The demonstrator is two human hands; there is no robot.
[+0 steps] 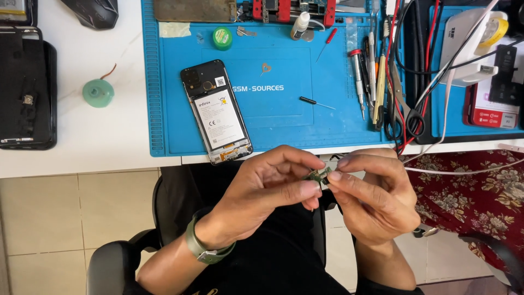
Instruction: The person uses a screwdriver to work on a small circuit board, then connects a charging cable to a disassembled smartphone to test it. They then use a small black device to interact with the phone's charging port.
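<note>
Both of my hands meet below the table's front edge, over my lap. My left hand (270,188) and my right hand (371,191) pinch a small green circuit board (318,175) between their fingertips; most of the board is hidden by the fingers. A green watch sits on my left wrist. On the blue work mat (273,114) lies an opened phone (216,111) with its back cover off, white battery showing, tilted with its bottom end toward me.
A small screwdriver (316,102) lies on the mat right of the phone. Several tools and red and black cables (382,82) crowd the mat's right side. A green spool (98,92) and a black device (26,90) sit on the white table at left.
</note>
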